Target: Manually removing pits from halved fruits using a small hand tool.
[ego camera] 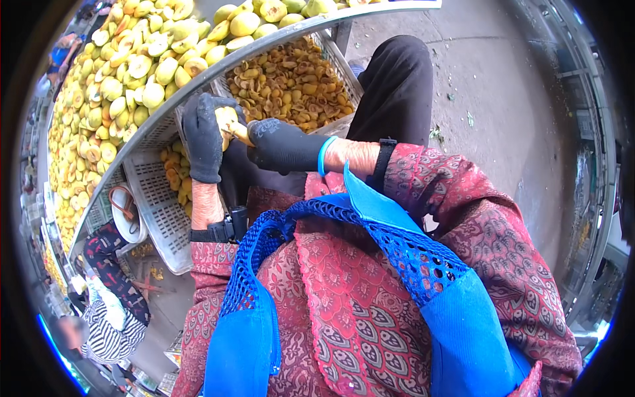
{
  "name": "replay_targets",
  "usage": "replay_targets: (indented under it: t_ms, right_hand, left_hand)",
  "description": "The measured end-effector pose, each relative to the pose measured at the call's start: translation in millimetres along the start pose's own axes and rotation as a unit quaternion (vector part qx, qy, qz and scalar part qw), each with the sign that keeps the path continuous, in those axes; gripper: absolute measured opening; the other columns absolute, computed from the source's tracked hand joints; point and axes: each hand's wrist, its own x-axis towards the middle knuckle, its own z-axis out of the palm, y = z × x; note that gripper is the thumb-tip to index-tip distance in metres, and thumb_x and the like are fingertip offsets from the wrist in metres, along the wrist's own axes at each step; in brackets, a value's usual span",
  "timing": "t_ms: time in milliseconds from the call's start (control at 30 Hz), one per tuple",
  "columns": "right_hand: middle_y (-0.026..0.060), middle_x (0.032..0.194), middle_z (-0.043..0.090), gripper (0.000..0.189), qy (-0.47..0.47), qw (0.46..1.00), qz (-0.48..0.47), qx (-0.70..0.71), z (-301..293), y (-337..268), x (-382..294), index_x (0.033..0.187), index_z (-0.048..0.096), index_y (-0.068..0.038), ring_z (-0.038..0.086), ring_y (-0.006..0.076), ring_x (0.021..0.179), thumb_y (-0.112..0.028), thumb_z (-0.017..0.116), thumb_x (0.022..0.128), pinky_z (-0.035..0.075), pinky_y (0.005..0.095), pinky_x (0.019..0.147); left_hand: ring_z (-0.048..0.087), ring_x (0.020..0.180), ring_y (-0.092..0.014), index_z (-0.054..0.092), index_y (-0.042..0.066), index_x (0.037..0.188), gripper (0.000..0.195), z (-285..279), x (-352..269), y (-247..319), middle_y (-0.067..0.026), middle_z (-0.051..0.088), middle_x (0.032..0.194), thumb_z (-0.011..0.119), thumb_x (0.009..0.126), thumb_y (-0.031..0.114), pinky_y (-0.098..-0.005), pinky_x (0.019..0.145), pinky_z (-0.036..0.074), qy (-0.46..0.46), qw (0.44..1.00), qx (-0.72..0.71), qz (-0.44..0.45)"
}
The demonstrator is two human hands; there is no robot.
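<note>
In a dark knit glove, my left hand (202, 136) grips a piece of yellow fruit (226, 118), which looks like a peach. My right hand (285, 145), gloved alike, is closed around a small tool (241, 133) with a yellowish handle. The tool's tip meets the fruit; its working end is mostly hidden. Both hands are just below the metal rim (163, 106) of a work table. Heaped on that table are many cut yellow fruit halves (141, 67). Beneath my hands, a plastic crate (354, 82) holds brownish-orange fruit scraps (292, 82).
Left of my lap, a pale slatted crate (161, 213) contains orange fruit pieces (177, 171). A white bucket (141, 233) with a brown cord-like item stands beyond it. Another person (111, 317) in a striped top sits at lower left. Concrete floor (486, 99) extends to the right.
</note>
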Motion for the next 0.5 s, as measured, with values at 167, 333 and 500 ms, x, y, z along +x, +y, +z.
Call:
replay_targets:
  t_ms: [167, 333, 500]
  right_hand:
    - [0.0103, 0.055, 0.056, 0.019, -0.064, 0.989, 0.022, 0.134, -3.4, -7.8, -3.6, 0.081, 0.055, 0.003, 0.055, 0.0184, 0.04, -0.016, 0.054, 0.081, 0.044, 0.0325, 0.036]
    - [0.0098, 0.054, 0.054, 0.022, 0.056, 0.997, -0.044, -0.013, 8.9, 5.9, -2.9, 0.076, 0.053, 0.004, 0.054, 0.0171, 0.04, -0.018, 0.054, 0.079, 0.043, 0.0327, 0.036]
    - [0.0064, 0.052, 0.051, 0.022, -0.028, 0.976, -0.008, 0.218, 5.9, 0.7, -4.2, 0.073, 0.052, 0.002, 0.048, 0.0141, 0.037, -0.019, 0.057, 0.078, 0.036, 0.0272, 0.032]
  left_hand:
    - [0.059, 0.056, -0.017, 0.064, -0.003, 0.073, 0.043, -5.4, 12.1, -16.9, -0.0102, 0.065, 0.067, 0.037, 0.096, 0.023, -0.0296, 0.06, 0.048, -0.035, 0.987, 0.064, 0.142]
    - [0.062, 0.062, -0.019, 0.062, -0.003, 0.075, 0.031, -3.1, 17.9, -23.3, -0.0117, 0.065, 0.076, 0.05, 0.09, 0.021, -0.0315, 0.061, 0.051, -0.137, 0.99, -0.034, -0.02]
    - [0.063, 0.069, -0.017, 0.06, -0.004, 0.092, 0.028, -11.3, 9.3, -11.8, -0.0123, 0.066, 0.085, 0.043, 0.092, 0.017, -0.0306, 0.069, 0.053, -0.171, 0.945, -0.225, -0.162]
